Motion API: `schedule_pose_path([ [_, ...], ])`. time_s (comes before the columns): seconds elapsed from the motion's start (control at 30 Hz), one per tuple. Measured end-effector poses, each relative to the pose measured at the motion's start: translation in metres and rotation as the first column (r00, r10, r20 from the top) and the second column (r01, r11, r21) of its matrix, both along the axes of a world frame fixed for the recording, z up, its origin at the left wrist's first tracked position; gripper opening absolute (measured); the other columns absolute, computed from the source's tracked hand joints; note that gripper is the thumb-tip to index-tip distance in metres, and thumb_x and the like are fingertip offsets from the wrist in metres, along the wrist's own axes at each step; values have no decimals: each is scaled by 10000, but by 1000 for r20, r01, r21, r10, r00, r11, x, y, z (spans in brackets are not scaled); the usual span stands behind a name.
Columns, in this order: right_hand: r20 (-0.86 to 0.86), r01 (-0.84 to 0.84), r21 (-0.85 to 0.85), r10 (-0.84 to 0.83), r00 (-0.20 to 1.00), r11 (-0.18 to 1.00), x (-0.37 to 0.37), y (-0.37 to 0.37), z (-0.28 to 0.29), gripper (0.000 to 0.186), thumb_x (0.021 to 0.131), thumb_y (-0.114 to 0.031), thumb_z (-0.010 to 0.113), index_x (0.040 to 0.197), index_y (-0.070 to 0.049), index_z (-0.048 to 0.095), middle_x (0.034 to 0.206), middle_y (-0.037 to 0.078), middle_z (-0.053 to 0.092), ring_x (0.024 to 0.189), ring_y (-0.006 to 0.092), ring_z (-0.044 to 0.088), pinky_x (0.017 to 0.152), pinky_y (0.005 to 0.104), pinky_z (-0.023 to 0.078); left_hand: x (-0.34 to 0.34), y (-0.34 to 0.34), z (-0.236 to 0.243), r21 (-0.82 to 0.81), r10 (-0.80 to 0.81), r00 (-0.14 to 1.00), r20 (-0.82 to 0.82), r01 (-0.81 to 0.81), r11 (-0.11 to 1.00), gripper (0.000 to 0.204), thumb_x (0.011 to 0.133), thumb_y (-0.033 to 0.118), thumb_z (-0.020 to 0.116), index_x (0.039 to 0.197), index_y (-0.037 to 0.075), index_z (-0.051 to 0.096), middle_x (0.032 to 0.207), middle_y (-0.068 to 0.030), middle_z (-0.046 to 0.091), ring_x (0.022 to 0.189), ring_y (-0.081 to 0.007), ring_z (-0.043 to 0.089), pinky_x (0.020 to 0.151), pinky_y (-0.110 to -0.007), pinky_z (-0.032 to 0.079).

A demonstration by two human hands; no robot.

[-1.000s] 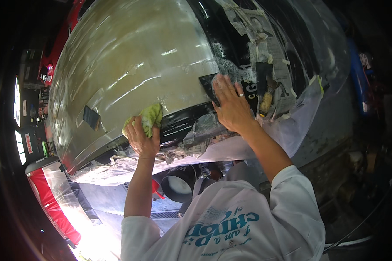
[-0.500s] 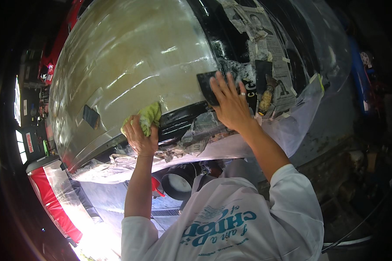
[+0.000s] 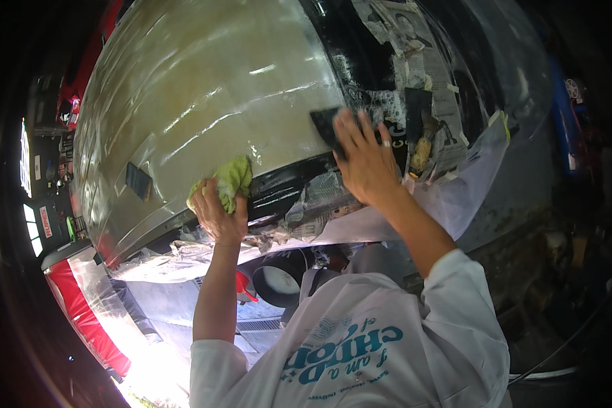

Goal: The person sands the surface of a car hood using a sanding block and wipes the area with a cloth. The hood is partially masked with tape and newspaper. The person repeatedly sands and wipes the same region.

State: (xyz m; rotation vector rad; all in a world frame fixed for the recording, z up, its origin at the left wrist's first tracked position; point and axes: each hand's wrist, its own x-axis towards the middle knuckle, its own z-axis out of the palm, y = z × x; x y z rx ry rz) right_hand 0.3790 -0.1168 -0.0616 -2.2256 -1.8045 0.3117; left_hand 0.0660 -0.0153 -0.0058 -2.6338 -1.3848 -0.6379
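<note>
Wet and shiny, a large beige curved car panel spreads out in front of me. My left hand is closed around a crumpled yellow-green cloth at the panel's near edge. Across the black border strip my right hand lies with its fingers extended, pressing a dark sheet that looks like sandpaper to the surface. Part of that sheet sticks out left of the fingers; the rest is under the hand. Whitish suds lie on the black strip just beyond it.
A small dark rectangular pad rests on the panel at left. On taped newspaper at right lies a scraper with a worn yellowish handle. Plastic sheeting drapes the edge. Below stands a dark bucket beside a red object.
My right hand has slid slightly to the right with the dark sheet, whose exposed part has tilted. My left hand stays on the cloth at nearly the same spot.
</note>
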Motion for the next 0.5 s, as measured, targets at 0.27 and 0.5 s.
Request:
schedule_pose_path([
  [0.27,-4,-26,-5,26,1000,1000,6,-7,4,702,1064,-409,522,1650,-70,338,1744,119,265,1587,363,273,1262,595,241,-1,0,-2,-36,17,1000,3,-17,999,606,841,272,717,1374,36,549,1285,-276,566,1187,-489,539,1040,-613,416],
  [0.5,24,-61,-17,62,998,998,14,2,8,723,1051,-377,542,1649,-36,322,1743,137,256,1596,345,260,1263,585,244,-1,2,-2,-14,3,1000,18,-3,1000,607,842,269,736,1380,51,557,1286,-265,568,1194,-491,537,1055,-611,413],
])
